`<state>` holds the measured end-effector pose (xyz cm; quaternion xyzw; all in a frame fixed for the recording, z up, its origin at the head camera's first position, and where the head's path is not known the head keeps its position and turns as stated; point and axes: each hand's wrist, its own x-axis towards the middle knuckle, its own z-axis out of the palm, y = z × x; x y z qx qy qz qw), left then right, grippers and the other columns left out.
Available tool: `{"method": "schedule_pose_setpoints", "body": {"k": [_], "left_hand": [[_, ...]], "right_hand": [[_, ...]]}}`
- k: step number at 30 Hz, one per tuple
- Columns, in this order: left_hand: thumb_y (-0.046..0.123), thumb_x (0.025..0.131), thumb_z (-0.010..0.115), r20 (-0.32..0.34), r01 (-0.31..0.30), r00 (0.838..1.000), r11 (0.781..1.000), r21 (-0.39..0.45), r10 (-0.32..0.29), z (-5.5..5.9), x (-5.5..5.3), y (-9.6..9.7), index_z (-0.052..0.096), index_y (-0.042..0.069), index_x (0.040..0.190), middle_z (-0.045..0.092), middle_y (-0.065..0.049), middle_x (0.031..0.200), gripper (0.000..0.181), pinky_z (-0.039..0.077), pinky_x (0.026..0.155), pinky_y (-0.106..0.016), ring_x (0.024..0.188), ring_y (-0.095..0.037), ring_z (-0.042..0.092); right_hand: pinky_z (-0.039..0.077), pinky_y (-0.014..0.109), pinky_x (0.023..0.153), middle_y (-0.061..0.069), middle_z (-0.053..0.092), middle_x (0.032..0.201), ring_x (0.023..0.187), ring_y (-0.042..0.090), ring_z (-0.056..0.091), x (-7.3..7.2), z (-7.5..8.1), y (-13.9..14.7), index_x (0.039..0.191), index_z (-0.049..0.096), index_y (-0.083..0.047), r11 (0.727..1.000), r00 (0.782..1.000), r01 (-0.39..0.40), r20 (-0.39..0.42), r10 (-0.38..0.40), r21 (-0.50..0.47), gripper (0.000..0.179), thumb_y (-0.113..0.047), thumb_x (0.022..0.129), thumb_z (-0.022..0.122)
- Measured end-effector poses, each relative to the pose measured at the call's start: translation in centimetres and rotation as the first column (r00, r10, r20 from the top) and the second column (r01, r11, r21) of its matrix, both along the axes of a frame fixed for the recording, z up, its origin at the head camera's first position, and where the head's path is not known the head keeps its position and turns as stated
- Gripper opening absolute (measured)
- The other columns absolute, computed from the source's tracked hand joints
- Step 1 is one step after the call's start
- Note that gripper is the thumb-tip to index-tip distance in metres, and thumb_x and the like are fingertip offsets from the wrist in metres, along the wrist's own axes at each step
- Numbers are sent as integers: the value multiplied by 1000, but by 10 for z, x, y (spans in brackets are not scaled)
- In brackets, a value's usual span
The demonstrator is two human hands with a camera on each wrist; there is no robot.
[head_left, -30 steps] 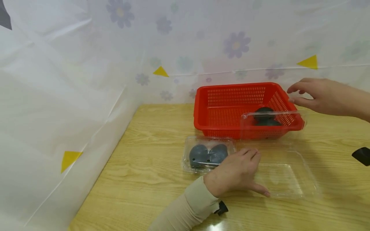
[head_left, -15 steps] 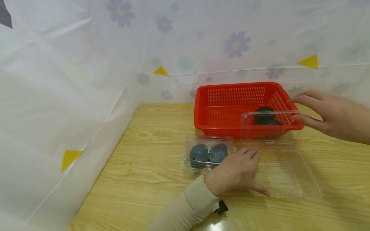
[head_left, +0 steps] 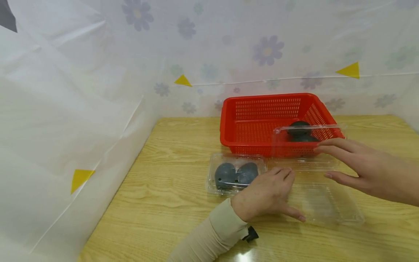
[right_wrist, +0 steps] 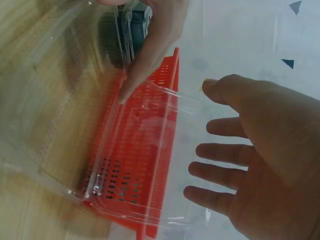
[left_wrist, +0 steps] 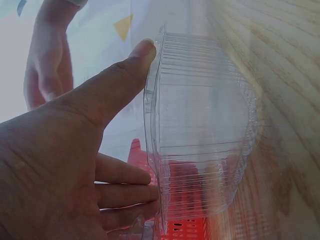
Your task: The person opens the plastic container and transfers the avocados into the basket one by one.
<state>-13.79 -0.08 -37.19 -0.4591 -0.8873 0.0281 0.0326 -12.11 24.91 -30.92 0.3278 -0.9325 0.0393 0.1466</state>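
Note:
An opened clear plastic clamshell box [head_left: 355, 214] lies on the wooden table, its lid [head_left: 279, 153] standing up against the front of the red basket. My left hand [head_left: 266, 193] rests at the left side of this box, fingers and thumb spread out straight. In the left wrist view, the thumb and fingertips touch the box's rim [left_wrist: 151, 100]. Over the box's right side hovers my right hand [head_left: 363, 167], fingers extended and apart, holding nothing. In the right wrist view, its palm [right_wrist: 270, 165] faces the raised lid [right_wrist: 150, 130].
Left of the left hand sits a closed clear box [head_left: 211, 182] with two dark egg-shaped objects [head_left: 225, 174]. The red perforated basket [head_left: 226, 123] stands behind, holding dark rounded objects [head_left: 299, 128] at its right end. A flowered sheet [head_left: 209, 47] hangs behind the table.
My right hand has come from beside the basket's right end down and forward, over the opened box. My left hand, the boxes and the basket have stayed in place.

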Motion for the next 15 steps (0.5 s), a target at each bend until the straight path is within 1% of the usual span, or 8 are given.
{"method": "schedule_pose_setpoints", "body": {"k": [1,3,6,9,12,15], "left_hand": [[90,70,51,1,0,1000,1000,1,0,0,0,0,49,17,137,52,8,134,99,43,106,-18,126,-6,50],[90,70,51,3,1,1000,1000,-2,-1,0,0,0,48,16,140,51,8,136,102,42,106,-18,128,-7,50],[90,70,51,9,-2,1000,1000,-2,2,0,0,0,46,16,143,51,7,139,104,42,107,-18,130,-7,49],[90,70,51,-12,8,1000,1000,7,-8,0,1,-1,47,15,141,52,7,138,103,42,107,-18,129,-7,50],[89,71,52,-40,25,999,999,22,-25,-1,2,-2,50,15,138,53,7,135,100,42,106,-18,127,-8,50],[89,71,52,-62,39,997,999,31,-37,-1,1,-3,51,14,137,54,6,134,99,42,106,-18,125,-8,51]], "right_hand": [[55,45,78,1,55,132,111,23,58,2,-5,1,135,55,-17,1000,1000,7,23,-8,12,68,-36,76,84],[55,48,80,2,52,135,115,24,55,6,-15,2,138,53,-16,1000,998,13,62,-14,17,73,-40,76,83],[55,54,81,4,48,140,119,27,51,10,-28,2,142,49,-16,1000,990,30,135,-29,-2,78,-44,77,82],[53,58,81,4,43,146,124,30,47,13,-37,1,147,43,-20,999,983,18,183,-13,-26,85,-46,76,82],[53,59,81,3,38,150,127,31,44,15,-44,0,151,38,-23,999,980,-8,197,15,-39,92,-50,75,82],[53,56,81,3,35,153,128,29,42,14,-50,-1,153,35,-24,999,979,-14,203,22,-39,97,-54,73,82]]}}
